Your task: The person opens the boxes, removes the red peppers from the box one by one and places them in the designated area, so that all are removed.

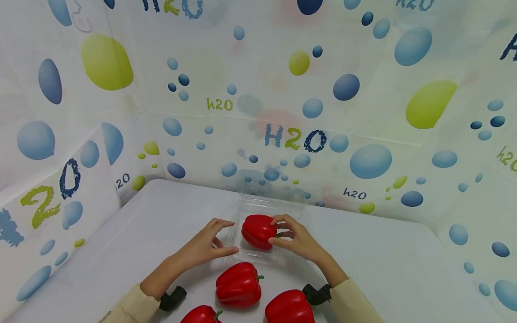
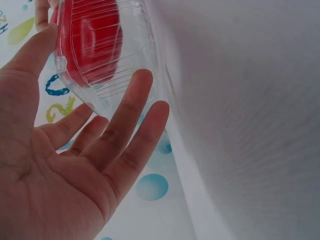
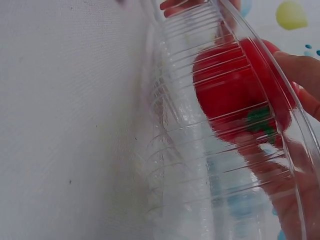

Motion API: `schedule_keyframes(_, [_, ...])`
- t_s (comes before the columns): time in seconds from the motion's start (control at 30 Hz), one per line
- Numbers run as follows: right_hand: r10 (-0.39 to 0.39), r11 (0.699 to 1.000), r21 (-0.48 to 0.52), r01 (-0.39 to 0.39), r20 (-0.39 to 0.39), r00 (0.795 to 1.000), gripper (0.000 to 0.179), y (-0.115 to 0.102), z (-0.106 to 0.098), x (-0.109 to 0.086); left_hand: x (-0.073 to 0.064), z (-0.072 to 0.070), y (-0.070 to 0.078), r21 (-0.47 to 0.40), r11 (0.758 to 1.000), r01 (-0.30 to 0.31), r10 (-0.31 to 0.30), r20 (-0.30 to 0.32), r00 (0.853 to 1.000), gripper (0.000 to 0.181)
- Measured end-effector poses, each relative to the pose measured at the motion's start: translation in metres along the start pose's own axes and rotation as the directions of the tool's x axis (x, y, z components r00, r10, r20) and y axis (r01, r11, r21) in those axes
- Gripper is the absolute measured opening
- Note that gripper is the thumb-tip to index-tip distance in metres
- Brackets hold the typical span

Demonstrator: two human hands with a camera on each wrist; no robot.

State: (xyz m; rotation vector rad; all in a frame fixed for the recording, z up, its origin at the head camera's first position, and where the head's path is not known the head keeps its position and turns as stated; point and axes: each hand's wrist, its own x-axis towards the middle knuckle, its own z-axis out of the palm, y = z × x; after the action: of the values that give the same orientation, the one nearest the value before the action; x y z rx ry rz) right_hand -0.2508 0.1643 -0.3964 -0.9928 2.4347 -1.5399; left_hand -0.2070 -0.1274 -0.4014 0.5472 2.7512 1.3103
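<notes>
A red bell pepper sits inside a clear plastic container, which stands open with its lid tilted up behind. My right hand holds the pepper at its green stem end, with fingers and thumb bent over it. At the container's left wall, my left hand is spread, thumb and fingers apart, holding nothing. The left wrist view shows the left fingers beside the ribbed plastic wall. Through that same plastic, the right wrist view shows the pepper and its stem.
Nearer to me on the white table lie three more red bell peppers: one in the middle, one at the right and one at the lower left. Dark wrist devices sit by both sleeves. A patterned sheet hangs behind.
</notes>
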Motion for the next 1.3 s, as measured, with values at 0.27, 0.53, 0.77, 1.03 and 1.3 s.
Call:
schedule_keyframes(0.27, [-0.030,0.999,0.019,0.030,-0.030,0.999,0.039,-0.002,-0.002,-0.006,0.000,0.000,0.002,-0.010,1.000,0.013,-0.013,0.008,1.000,0.076])
schedule_keyframes(0.53, [-0.037,0.998,0.048,0.040,-0.062,0.997,0.042,0.001,-0.003,-0.011,0.000,-0.001,0.001,-0.003,1.000,-0.004,0.004,0.011,1.000,0.076])
schedule_keyframes(0.77, [-0.077,0.995,0.060,0.083,-0.098,0.992,0.042,-0.001,-0.006,-0.017,0.000,-0.001,0.002,-0.011,1.000,0.009,-0.009,0.005,1.000,0.076])
schedule_keyframes(1.03, [-0.119,0.987,0.093,0.134,-0.148,0.982,0.041,0.000,-0.010,-0.022,0.001,0.000,0.002,-0.010,1.000,0.017,-0.017,0.006,1.000,0.077])
schedule_keyframes(1.3, [-0.128,0.980,0.130,0.150,-0.164,0.978,0.041,0.002,-0.013,-0.026,0.000,-0.001,0.003,-0.008,1.000,0.014,-0.013,0.010,1.000,0.077])
